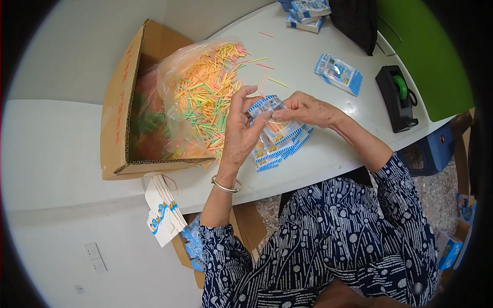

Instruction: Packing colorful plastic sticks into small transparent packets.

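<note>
With its thumb and fingers, my left hand (pixel 240 126) pinches a blue-and-white clear plastic packet (pixel 268 105). My right hand (pixel 310 110) grips the same packet from the other side, thumb and forefinger near its edge. Right under the hands lie several similar packets (pixel 294 145) fanned out on the white table, some with coloured sticks showing through. Just left of my left hand spreads a large heap of thin pink, yellow, orange and green sticks (pixel 205 92), spilling out of a clear plastic bag (pixel 172 72). A few loose sticks (pixel 277 82) lie beyond the hands.
An open cardboard box (pixel 115 113) lies at the left. Another packet (pixel 339 73) and a black tape dispenser (pixel 395 97) with green tape are at the right. Small boxes (pixel 305 23) and a black cloth (pixel 355 23) sit at the back. Folded white cartons (pixel 163 213) overhang the near edge.
</note>
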Motion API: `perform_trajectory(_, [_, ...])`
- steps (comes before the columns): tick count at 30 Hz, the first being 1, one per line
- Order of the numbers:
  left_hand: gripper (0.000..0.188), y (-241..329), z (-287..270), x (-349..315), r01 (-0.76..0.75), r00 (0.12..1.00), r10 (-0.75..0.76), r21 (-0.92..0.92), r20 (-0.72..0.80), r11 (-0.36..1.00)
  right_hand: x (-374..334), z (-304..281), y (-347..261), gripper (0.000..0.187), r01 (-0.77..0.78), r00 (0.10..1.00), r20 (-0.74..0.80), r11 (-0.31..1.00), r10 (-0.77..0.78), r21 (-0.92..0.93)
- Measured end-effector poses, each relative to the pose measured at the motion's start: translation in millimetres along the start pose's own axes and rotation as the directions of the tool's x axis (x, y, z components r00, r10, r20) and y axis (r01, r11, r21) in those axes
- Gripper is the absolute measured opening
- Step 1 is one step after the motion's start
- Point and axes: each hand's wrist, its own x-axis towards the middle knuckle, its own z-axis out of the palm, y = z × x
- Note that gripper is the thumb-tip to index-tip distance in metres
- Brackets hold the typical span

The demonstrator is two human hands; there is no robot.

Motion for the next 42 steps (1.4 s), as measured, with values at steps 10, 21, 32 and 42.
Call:
perform_trajectory(10, [0.04, -44, -17, -54, -0.03, 0.985, 0.137, 0.676, -0.106, 0.736, -16, -20, 24, 0.039, -0.11, 0.908, -0.388, 0.807, -0.156, -0.58])
perform_trajectory(21, [0.044, -62, 15, -85, 0.362, 0.896, -0.124, 0.539, -0.427, 0.761, -10, 27, 44, 0.051, -0.192, 0.877, -0.447, 0.725, -0.175, -0.661])
perform_trajectory(32, [0.049, -77, 50, -64, 0.121, 0.86, -0.129, -0.048, -0.494, 0.991, -11, 40, 34, 0.056, -0.107, 0.826, -0.543, 0.902, -0.154, -0.419])
perform_trajectory(42, [0.052, -60, 45, -52, 0.15, 0.875, -0.34, -0.475, -0.344, 0.867, -24, 35, 53, 0.043, 0.201, 0.865, -0.488, 0.971, -0.116, 0.126])
